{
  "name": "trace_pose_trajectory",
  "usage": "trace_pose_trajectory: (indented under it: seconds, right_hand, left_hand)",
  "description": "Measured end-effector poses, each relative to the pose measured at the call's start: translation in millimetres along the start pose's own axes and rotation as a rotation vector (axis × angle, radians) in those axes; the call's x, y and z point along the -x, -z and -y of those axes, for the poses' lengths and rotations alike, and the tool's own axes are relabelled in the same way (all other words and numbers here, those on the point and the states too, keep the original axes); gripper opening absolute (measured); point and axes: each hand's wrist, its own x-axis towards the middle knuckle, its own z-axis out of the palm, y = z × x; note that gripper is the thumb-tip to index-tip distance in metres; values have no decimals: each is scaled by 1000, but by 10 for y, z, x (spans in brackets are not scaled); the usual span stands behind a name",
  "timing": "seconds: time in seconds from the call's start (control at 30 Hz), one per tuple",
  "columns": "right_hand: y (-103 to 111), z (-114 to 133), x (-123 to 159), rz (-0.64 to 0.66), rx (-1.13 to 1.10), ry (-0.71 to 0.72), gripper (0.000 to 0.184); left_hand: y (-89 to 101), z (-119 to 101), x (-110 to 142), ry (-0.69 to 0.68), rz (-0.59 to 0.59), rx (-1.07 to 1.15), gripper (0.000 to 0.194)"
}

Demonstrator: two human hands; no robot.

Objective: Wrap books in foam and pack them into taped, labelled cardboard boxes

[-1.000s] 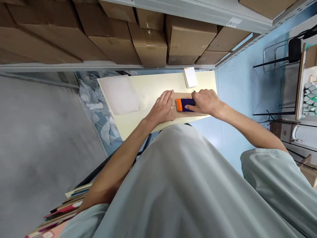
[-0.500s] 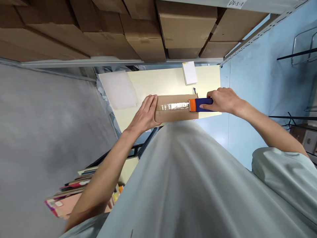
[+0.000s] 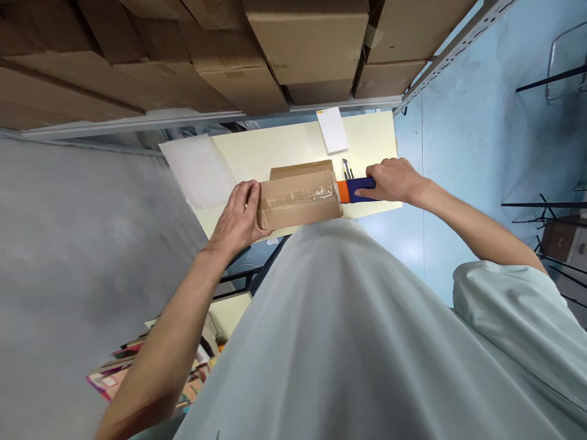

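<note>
A small cardboard box (image 3: 298,211) lies near the front edge of the cream tabletop, with clear shiny tape (image 3: 316,194) along its upper face. My left hand (image 3: 241,214) grips the box's left end, thumb at the near side and fingers over the far side. In my right hand (image 3: 387,179) is a blue and orange tape dispenser (image 3: 358,190), its orange end against the box's right end. A utility knife (image 3: 346,168) lies just beyond the dispenser. Behind the box, a brown cardboard flap or second piece (image 3: 300,169) shows partly.
A white box (image 3: 332,130) stands at the table's back edge, and a translucent white sheet (image 3: 197,168) covers its left end. Above, a shelf (image 3: 183,117) bears several cardboard cartons (image 3: 312,46). Stacked flat papers or folders (image 3: 114,373) sit at lower left.
The tape dispenser has passed from the box's upper face to beyond its right end, and the tape now reaches that edge. The box looks tilted, with brown cardboard showing behind it.
</note>
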Motion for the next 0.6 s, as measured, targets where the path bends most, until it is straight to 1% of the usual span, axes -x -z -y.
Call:
trace_pose_trajectory:
  seconds: [0.1, 0.2, 0.27, 0.4, 0.5, 0.6]
  right_hand:
    - [-65, 47, -124, -14, 11, 56, 60]
    - [-170, 66, -246, 12, 21, 88, 54]
    - [-237, 62, -302, 38, 14, 93, 52]
    - [-311, 28, -335, 42, -25, 70, 50]
    - [-342, -20, -316, 44, -56, 45, 51]
    - [-408, -91, -295, 44, -103, 28, 54]
  left_hand:
    - [-45, -84, -56, 61, 76, -55, 133]
    - [-141, -272, -221, 88, 140, -88, 144]
    - [-244, -444, -399, 54, 161, -71, 150]
    - [-510, -754, -767, -80, 222, -34, 149]
    - [-657, -807, -893, -104, 218, -27, 141]
    - [-690, -713, -880, -99, 200, -20, 133]
